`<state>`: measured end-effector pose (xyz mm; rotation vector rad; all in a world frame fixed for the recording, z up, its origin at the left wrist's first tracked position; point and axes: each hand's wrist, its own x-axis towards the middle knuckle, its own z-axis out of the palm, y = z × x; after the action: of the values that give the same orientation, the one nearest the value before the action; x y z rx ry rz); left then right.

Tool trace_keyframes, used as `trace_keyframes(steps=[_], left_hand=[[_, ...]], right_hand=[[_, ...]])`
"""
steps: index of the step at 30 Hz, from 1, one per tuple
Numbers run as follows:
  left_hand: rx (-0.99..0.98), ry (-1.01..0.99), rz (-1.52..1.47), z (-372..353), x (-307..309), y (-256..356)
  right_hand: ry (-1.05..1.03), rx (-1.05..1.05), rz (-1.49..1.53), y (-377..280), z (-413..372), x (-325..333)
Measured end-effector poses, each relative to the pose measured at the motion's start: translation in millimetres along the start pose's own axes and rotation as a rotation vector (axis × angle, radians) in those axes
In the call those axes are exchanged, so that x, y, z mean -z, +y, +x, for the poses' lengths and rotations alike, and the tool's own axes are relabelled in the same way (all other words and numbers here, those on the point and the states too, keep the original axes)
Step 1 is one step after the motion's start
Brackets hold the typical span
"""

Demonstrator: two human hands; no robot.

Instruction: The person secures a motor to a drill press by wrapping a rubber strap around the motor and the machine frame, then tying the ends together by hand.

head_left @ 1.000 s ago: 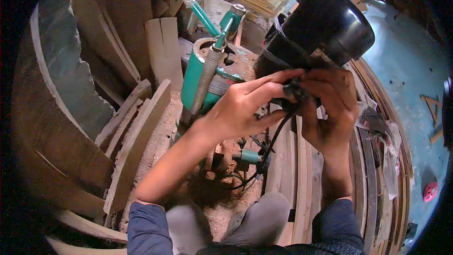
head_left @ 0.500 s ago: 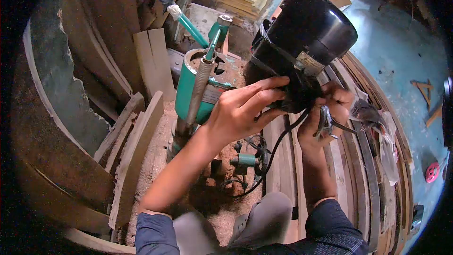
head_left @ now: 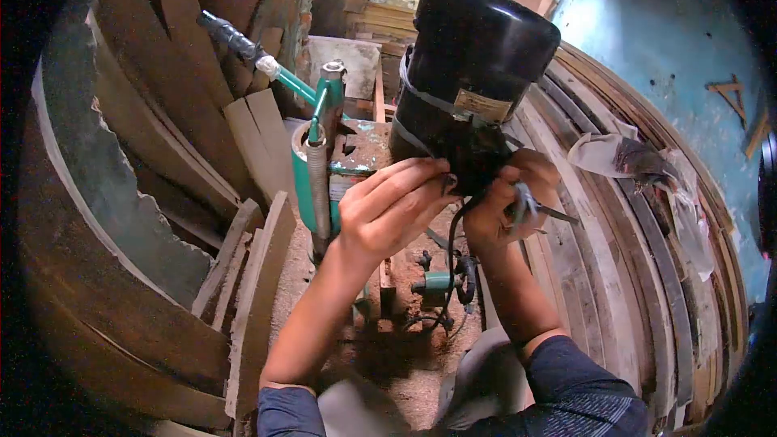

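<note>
Two hands (head_left: 394,204) at black motor (head_left: 486,40), tan label (head_left: 483,105), print unreadable

Left of the fingers (head_left: 396,194), tall wooden panels (head_left: 154,113) lean close together; right of them, long boards (head_left: 607,291) run alongside a bright blue surface (head_left: 647,40). Below lies a sawdust-covered floor (head_left: 295,283); beyond, a strip of exposed brick (head_left: 307,0).

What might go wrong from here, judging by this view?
The slim tool held in the right hand might slip, since that hand is also at the black housing. The dark cable hanging past the left hand could get tugged. Sawdust below might hide any dropped part.
</note>
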<state>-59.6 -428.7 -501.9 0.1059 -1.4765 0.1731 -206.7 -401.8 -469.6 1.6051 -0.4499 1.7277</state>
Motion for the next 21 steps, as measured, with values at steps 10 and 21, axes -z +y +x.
trace_keyframes(steps=[10,21], left_hand=[[-0.117,-0.078,0.057,2,8,1],[0.267,0.048,-0.053,-7,-4,27]], right_hand=[[-0.138,0.131,0.029,18,-3,9],[-0.008,0.052,0.038,12,-8,1]])
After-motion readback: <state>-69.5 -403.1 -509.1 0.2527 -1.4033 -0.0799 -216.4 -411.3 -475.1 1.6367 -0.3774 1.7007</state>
